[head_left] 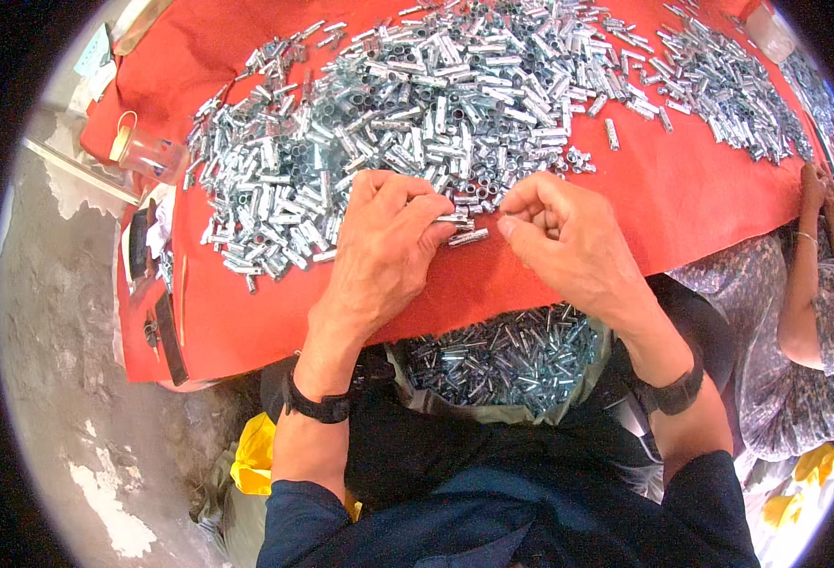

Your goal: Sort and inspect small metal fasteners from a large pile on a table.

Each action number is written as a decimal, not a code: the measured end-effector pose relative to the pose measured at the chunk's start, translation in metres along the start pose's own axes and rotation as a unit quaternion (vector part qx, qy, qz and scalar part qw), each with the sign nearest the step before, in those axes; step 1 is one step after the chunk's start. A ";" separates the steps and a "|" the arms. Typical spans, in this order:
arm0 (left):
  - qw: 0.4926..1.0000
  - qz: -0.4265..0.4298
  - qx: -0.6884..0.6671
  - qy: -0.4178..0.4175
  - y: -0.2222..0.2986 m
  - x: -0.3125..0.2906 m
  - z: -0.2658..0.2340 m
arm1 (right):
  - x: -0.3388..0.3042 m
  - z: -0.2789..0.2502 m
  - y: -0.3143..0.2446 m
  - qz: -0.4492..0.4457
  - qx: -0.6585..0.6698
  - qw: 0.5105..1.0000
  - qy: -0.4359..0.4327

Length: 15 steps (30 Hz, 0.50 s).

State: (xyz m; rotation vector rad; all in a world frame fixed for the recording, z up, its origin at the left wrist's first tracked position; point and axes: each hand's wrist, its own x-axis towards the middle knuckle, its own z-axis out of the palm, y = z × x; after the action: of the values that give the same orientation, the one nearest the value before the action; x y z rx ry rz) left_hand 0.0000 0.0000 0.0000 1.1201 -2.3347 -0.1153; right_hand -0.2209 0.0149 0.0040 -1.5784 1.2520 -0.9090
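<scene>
Plainly, we are looking at hard, shiny metal against soft cloth: a broad heap of short metal tubes [455,90], silvery and hollow, some showing round open ends, others lying lengthwise and catching the light. They are spread over a matte red cloth [663,218] with a felt-like nap, which covers the table and bends round with the lens. A smaller pile [734,99] of similar pieces lies to the right. Below the cloth's near edge, we see a pale, crumpled lining [491,414] around a mass of slimmer, darker metal pieces [502,360]. Our left hand [386,241] reaches up from below, back upward, knuckles bent, its thumb and fingers pinched on a single tube [452,219] at the heap's near edge. Another tube [468,237] lies slantwise on the cloth just beneath that grip. Our right hand [568,237] leans in from the other side, its fingers curled and thumb tip brought near the forefinger; we cannot tell whether they hold anything. Both forearms angle inward, each wrist ringed by a dark band [318,405].
</scene>
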 end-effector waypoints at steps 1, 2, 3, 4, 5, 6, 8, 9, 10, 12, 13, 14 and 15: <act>1.000 0.003 -0.022 0.019 0.001 0.000 0.000 | -0.001 0.002 -0.001 0.001 0.049 0.999 -0.003; 0.998 0.006 -0.044 0.037 0.003 0.000 0.001 | -0.002 0.003 -0.002 0.002 0.098 0.995 -0.006; 0.998 0.007 -0.043 0.037 0.003 0.001 0.000 | -0.002 0.004 -0.004 0.000 0.098 0.995 -0.006; 0.997 0.006 -0.066 0.044 0.005 0.001 0.000 | -0.002 0.005 -0.006 0.000 0.116 0.993 -0.020; 0.995 0.005 -0.090 0.051 0.006 0.000 0.000 | -0.002 0.006 -0.007 -0.001 0.133 0.991 -0.034; 0.995 0.005 -0.090 0.052 0.008 -0.001 0.001 | -0.002 0.006 -0.007 -0.001 0.133 0.991 -0.035; 0.987 -0.033 -0.153 0.042 0.012 -0.005 0.003 | -0.002 0.007 -0.006 -0.011 0.155 0.987 -0.036; 0.987 -0.032 -0.154 0.042 0.014 -0.006 0.003 | -0.003 0.008 -0.006 -0.011 0.155 0.987 -0.036; 0.983 -0.054 -0.174 0.028 0.015 -0.007 0.004 | -0.004 0.008 -0.005 -0.007 0.174 0.984 -0.034; 0.978 -0.075 -0.195 0.014 0.019 -0.008 0.003 | -0.005 0.008 -0.004 -0.003 0.192 0.981 -0.033; 0.969 -0.101 -0.223 0.016 0.021 -0.008 0.002 | -0.006 0.008 -0.003 -0.007 0.197 0.980 -0.025; 0.959 -0.126 -0.252 0.019 0.022 -0.008 0.001 | -0.006 0.008 -0.002 -0.011 0.201 0.979 -0.017; 0.959 -0.127 -0.251 0.019 0.023 -0.009 0.001 | -0.006 0.008 -0.003 -0.012 0.201 0.979 -0.017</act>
State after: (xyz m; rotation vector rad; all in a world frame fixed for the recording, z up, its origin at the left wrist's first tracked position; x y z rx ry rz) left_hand -0.0119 0.0218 0.0016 1.1304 -1.9527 -0.7302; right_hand -0.2142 0.0229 0.0044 -1.2821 0.9530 -1.0687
